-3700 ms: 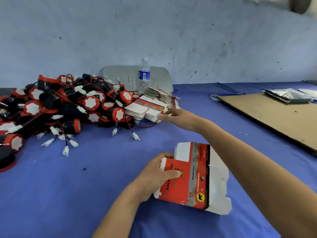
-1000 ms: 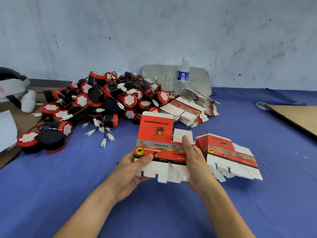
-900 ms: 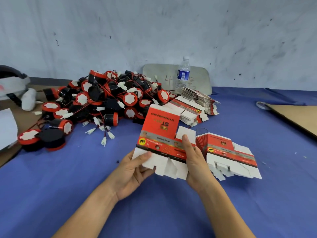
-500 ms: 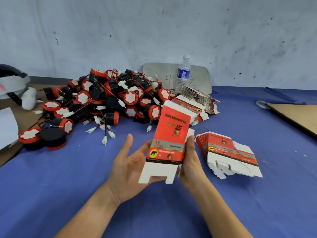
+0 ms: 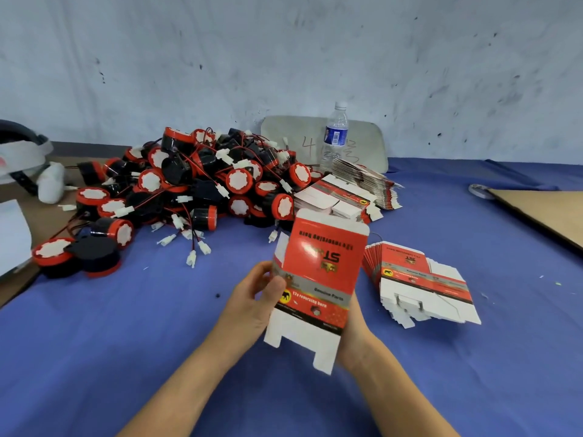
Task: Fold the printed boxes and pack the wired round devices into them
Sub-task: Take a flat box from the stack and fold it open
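Your left hand (image 5: 255,298) pinches the printed box (image 5: 321,272) at its left edge. Your right hand (image 5: 358,326) sits behind it (fingers hidden, grip impossible to tell).

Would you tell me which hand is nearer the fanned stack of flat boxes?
Right. The right hand, behind the box, is just left of the stack; the left hand grips the box's other edge.
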The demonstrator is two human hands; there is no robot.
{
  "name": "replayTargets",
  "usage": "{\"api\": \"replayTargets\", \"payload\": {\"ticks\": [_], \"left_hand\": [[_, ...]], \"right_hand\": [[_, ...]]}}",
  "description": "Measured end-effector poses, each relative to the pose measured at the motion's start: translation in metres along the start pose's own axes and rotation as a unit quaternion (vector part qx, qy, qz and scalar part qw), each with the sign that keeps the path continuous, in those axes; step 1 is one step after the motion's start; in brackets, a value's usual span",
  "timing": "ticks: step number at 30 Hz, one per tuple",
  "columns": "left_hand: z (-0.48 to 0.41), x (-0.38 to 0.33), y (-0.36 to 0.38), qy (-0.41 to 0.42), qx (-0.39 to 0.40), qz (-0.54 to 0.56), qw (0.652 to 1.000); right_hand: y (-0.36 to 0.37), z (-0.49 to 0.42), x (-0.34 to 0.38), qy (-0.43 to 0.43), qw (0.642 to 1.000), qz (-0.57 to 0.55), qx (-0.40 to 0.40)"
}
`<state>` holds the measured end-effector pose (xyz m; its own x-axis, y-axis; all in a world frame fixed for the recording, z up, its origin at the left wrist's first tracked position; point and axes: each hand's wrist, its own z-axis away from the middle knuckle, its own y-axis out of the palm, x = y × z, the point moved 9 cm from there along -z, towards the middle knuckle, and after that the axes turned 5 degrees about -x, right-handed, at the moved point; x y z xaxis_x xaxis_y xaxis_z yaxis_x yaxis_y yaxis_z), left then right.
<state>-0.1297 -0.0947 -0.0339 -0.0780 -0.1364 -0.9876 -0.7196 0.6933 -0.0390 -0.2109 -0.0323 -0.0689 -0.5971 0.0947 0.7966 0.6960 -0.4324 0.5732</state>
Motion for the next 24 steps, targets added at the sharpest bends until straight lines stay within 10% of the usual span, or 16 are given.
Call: {"api": "replayTargets", "payload": {"ticks": [5, 9, 14, 24], "left_hand": [[-0.002, -0.001, -0.029, 0.04, -0.131, -0.323, 0.936], [-0.002, -0.004, -0.053, 0.042, -0.235, -0.18, 0.954], [-0.002, -0.004, -0.06, 0.058, -0.271, -0.148, 0.949], [0.003, -0.011, -0.049, 0.098, -0.248, -0.124, 0.956]], "right_hand": [[0.024, 0.011, -0.022, 0.059, 0.997, 0.002, 0.052], [0.021, 0.004, 0.0, 0.018, 0.997, -0.048, 0.054], [-0.006, -0.005, 0.024, -0.169, 0.97, 0.151, -0.083], [-0.013, -0.007, 0.027, -0.176, 0.976, 0.094, -0.081]]}}
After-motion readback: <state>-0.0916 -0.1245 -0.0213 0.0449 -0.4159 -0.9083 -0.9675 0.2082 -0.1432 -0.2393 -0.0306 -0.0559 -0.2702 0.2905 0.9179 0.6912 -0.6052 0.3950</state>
